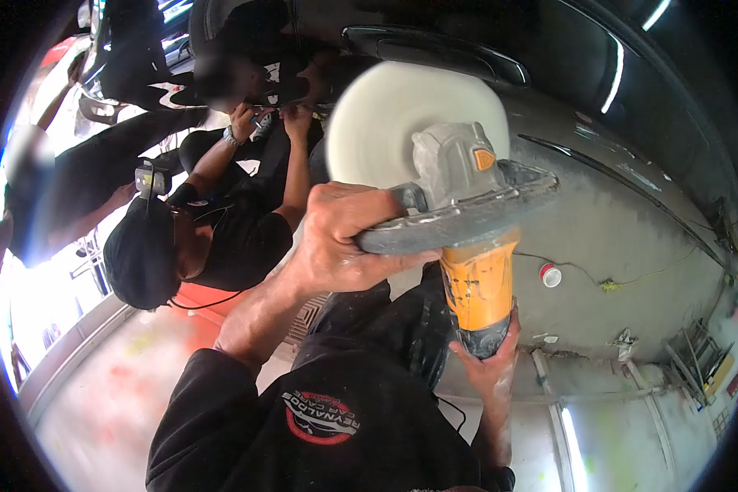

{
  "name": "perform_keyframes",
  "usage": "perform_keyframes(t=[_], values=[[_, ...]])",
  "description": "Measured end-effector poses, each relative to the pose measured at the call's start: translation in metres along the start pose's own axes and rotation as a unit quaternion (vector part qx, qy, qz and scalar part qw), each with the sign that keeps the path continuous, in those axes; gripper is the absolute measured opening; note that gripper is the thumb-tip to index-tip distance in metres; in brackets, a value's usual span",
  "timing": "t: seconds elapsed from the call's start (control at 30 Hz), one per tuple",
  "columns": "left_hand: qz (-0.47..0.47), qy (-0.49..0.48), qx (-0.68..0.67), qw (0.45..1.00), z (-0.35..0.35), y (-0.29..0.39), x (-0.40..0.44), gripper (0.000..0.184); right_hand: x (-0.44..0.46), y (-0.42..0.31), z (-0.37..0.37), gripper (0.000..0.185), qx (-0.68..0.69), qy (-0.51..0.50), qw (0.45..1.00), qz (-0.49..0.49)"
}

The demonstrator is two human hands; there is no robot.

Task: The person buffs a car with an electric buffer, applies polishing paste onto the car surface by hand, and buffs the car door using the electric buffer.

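A yellow and grey power polisher point(477, 283) is held in front of my body, its rear end towards me. My left hand point(344, 238) wraps round the thick dark curved handle point(459, 215) across the tool's head. Lower down, my right hand point(494, 353) holds the black rear end of the body. A large round white pad point(373, 123) sits at the front of the tool, beside a glossy black car panel point(549, 41). Whether the pad touches the panel, I cannot tell.
At the left, a co-worker in a black cap point(143, 254) holds something small near the car. Another person point(66, 180) is at the far left. A red and white cup-like object point(550, 275) and a thin cable lie on the grey floor point(615, 303). Racks point(697, 361) stand at the right.
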State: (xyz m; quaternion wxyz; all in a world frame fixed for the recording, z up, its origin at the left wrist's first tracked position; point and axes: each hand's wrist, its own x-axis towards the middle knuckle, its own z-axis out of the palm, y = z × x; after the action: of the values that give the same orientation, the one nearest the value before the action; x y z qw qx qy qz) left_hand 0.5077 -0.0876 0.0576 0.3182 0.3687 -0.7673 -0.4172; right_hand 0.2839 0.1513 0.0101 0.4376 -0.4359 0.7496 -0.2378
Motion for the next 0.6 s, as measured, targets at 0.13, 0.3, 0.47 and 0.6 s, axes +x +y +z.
perform_keyframes(t=[0.13,0.3,0.47,0.6], values=[[0.003,0.020,-0.004,1.000,0.004,-0.003,-0.003,0.031,0.000,-0.007,-0.001,0.109,-0.012,0.006,1.000,-0.008],[0.043,0.024,-0.030,0.998,0.016,-0.013,-0.003,0.030,-0.005,0.000,-0.008,0.111,-0.034,0.022,0.999,-0.014],[0.045,0.034,-0.023,0.998,0.035,-0.012,-0.002,0.029,-0.010,0.020,-0.016,0.112,-0.020,0.027,0.999,-0.027],[0.044,0.035,-0.005,0.998,0.042,-0.011,-0.005,0.030,-0.007,0.026,-0.019,0.112,-0.035,0.016,0.998,-0.044]])
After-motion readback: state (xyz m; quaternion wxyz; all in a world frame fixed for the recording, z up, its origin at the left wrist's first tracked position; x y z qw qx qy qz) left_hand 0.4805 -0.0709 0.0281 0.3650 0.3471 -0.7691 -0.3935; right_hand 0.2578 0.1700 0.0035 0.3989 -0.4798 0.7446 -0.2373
